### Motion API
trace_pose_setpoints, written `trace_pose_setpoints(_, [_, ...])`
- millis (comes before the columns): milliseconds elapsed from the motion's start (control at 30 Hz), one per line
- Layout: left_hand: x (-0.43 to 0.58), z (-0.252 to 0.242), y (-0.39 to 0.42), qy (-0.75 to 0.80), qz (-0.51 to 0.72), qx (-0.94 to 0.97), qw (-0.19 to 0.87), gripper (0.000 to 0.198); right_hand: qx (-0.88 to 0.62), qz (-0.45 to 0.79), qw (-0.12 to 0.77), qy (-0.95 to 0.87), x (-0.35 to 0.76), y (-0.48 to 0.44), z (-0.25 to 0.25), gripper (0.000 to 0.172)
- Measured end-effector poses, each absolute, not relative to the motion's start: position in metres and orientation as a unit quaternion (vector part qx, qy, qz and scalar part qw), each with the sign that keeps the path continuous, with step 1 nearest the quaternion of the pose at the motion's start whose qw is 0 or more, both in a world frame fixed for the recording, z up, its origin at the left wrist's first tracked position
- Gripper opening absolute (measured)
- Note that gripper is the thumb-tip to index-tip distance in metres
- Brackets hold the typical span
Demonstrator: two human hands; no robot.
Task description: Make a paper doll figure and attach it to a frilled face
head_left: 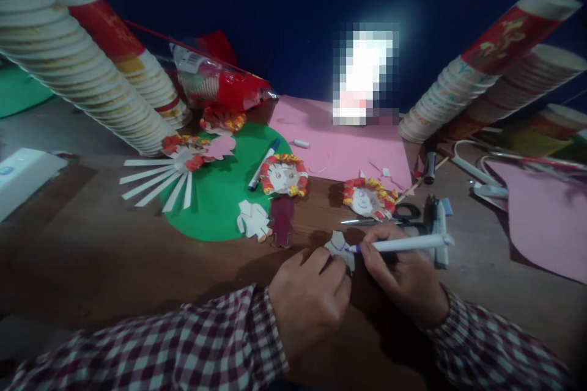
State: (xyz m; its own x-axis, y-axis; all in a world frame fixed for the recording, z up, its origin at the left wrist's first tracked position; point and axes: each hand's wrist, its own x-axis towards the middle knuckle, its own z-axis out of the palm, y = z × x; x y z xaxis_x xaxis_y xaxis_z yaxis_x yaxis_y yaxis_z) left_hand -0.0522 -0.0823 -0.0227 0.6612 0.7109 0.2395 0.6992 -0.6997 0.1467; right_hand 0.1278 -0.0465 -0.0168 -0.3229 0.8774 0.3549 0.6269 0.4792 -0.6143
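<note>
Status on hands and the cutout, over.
Left hand pins cutout to table. Right hand grips marker, tip on cutout, purple line showing. Scissors and doll face just beyond.

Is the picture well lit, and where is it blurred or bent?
Head view: dim overall; a bright pixelated patch at the back; cup stacks bow outward, blurred at the edges; left hand, paper cut-out, right hand and marker are sharpest.
</note>
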Motion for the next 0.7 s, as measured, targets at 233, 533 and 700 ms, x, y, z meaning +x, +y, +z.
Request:
trace_pose_setpoints(233, [-0.0516,-0.0253,-0.0831,0.385,0.145,0.911,0.015,0.014,-0.475,0.189,0.309,-0.802,0.1255,-0.0447,-0.0155,0.010])
trace_pose_setpoints(533, [-0.0511,-0.0204,-0.0844,0.396,0.139,0.908,0.019,0.014,-0.477,0.198,0.332,-0.789,0.1279,-0.0472,-0.0170,0.009])
trace_pose_setpoints(700, [-0.0508,-0.0236,-0.0848,0.397,0.155,0.904,0.010,0.014,-0.470,0.208,0.310,-0.800,0.1280,-0.0477,-0.0166,0.008])
